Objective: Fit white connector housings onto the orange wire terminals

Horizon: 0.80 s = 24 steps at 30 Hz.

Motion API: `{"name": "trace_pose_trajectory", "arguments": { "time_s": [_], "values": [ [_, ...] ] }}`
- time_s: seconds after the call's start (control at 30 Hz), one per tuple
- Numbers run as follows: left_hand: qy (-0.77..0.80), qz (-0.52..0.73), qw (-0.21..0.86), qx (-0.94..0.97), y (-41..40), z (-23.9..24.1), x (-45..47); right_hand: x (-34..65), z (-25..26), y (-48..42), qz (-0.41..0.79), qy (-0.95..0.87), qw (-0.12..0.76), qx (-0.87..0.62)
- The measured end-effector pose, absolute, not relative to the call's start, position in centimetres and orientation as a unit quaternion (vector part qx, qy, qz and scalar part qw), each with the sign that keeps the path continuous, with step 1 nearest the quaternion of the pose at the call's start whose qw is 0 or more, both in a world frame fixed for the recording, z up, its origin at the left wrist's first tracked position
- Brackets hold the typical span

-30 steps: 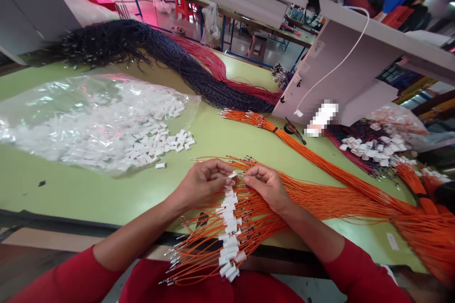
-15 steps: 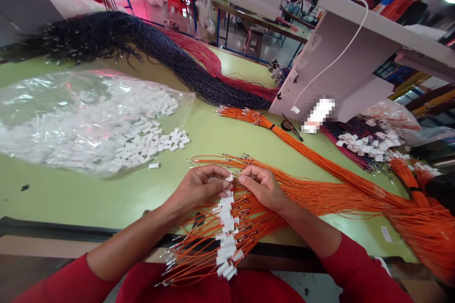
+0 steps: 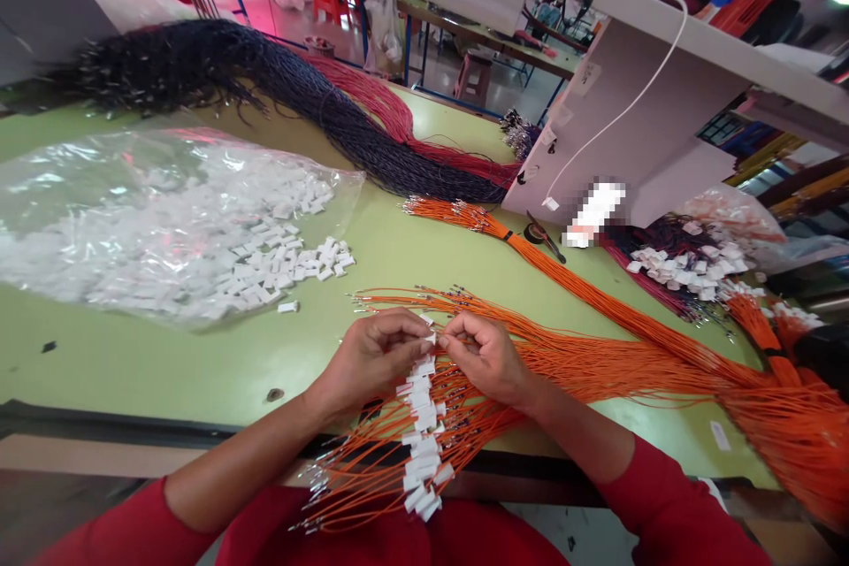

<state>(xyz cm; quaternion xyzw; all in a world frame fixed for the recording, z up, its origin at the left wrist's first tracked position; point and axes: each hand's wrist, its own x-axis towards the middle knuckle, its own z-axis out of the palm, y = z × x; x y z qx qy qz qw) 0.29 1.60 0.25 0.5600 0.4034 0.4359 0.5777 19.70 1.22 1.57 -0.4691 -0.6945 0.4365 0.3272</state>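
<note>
1. The white connector (image 3: 430, 339) is mostly covered by the fingertips of both hands.
2. The orange wire bundle (image 3: 783, 424) is cut off at the right edge.
3. The clear bag (image 3: 99, 212) of white parts runs past the left edge.
4. A patch (image 3: 595, 212) beside the white panel is pixelated; its content cannot be read.

Both hands met over the wires (image 3: 597, 363) near the front edge of the table (image 3: 165, 363), the left hand (image 3: 371, 358) just left of the right hand (image 3: 484, 358), a connector (image 3: 430, 339) between their fingertips. A row of fitted connectors (image 3: 421, 442) ran from the hands toward the person. To the left lay a bag (image 3: 133, 221) with loose connectors (image 3: 292, 261) spilling from its right end. Behind it stretched a dark bundle (image 3: 318, 115). To the right rear stood a panel (image 3: 630, 141).
</note>
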Motion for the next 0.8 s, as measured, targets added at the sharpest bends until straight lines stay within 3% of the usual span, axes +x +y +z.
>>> {"name": "trace_pose_trajectory", "arguments": {
  "time_s": [0.23, 0.43, 0.63, 0.8],
  "values": [
    [0.426, 0.406, 0.677, 0.443, 1.4, 0.0, 0.4, 20.0, 1.3, 1.5, 0.481, -0.677, 0.332, -0.447],
    [0.419, 0.402, 0.639, 0.504, 1.4, -0.3, 0.7, 19.8, 0.9, 1.4, 0.445, -0.698, 0.345, -0.443],
    [0.431, 0.347, 0.38, 0.741, 0.8, 1.1, -2.1, 20.4, 0.2, 2.2, 0.465, -0.631, 0.435, -0.443],
    [0.571, 0.279, 0.055, 0.77, 1.3, 0.7, -8.9, 20.4, 0.0, 2.5, 0.569, -0.538, 0.401, -0.476]
  ]
}}
